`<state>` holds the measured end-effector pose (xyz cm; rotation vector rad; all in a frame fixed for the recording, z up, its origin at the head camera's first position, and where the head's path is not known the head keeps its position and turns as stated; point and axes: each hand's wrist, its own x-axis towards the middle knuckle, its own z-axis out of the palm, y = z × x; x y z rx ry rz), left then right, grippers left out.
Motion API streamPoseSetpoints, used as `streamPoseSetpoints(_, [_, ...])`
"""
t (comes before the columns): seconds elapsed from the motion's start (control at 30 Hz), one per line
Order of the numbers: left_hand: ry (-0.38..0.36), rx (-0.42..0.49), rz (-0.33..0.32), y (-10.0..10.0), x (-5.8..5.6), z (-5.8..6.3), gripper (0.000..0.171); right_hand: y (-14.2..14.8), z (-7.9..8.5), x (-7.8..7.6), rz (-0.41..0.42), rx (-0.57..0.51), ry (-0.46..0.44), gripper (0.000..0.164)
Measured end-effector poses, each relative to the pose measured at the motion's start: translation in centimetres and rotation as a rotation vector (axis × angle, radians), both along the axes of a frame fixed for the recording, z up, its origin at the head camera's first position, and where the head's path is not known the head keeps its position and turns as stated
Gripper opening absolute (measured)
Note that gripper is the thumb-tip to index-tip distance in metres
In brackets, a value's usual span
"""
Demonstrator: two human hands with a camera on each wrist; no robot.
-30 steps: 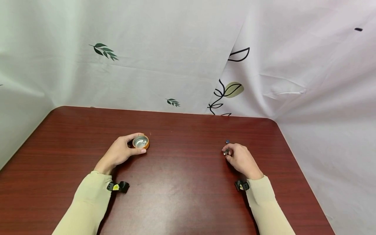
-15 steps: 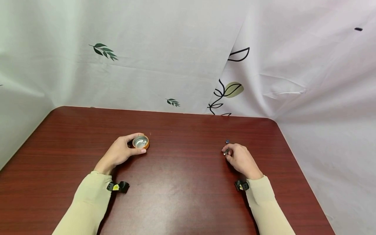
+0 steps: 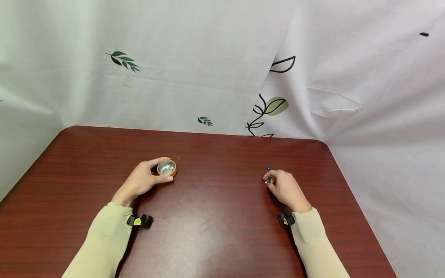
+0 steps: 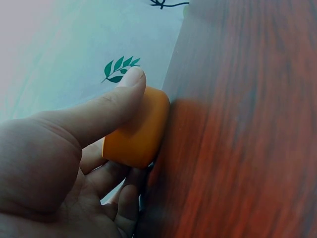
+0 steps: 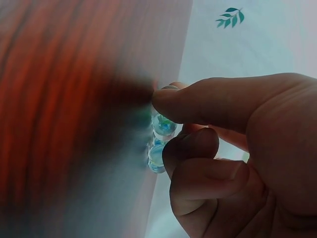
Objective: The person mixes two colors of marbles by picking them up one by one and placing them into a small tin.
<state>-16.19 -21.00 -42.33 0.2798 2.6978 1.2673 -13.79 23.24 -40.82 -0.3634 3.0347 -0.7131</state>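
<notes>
My left hand (image 3: 144, 178) grips a small round orange tin (image 3: 174, 173) with a shiny silver inside, thumb on the near side and fingers round the far side. In the left wrist view its smooth orange wall (image 4: 136, 134) shows under the thumb, low against the tabletop. On the right, my right hand (image 3: 286, 187) is lowered to the table, its thumb and forefinger curled round a few clear glass marbles (image 3: 267, 180). The right wrist view shows a marble (image 5: 163, 125) with a blue-green core just below the thumb tip. Behind these fingers lies a single blue marble (image 3: 269, 167).
The dark red wood-grain table (image 3: 208, 216) has rounded far corners. A pale curtain (image 3: 174, 77) with leaf prints hangs along its far edge and sides. Each wrist wears a black strap camera, the left wrist camera (image 3: 140, 221) and the right wrist camera (image 3: 286, 219).
Both hands and the orange tin hold their places. At the right fingertips, the marbles shift only very slightly.
</notes>
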Motion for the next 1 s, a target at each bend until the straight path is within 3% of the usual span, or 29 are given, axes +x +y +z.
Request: streamPoseSetpoints(1.0, [0.008,0.0,0.002,-0.01,0.0,0.01,0.065,-0.31,0.4,0.24,0.015,0.011,0.043,0.011])
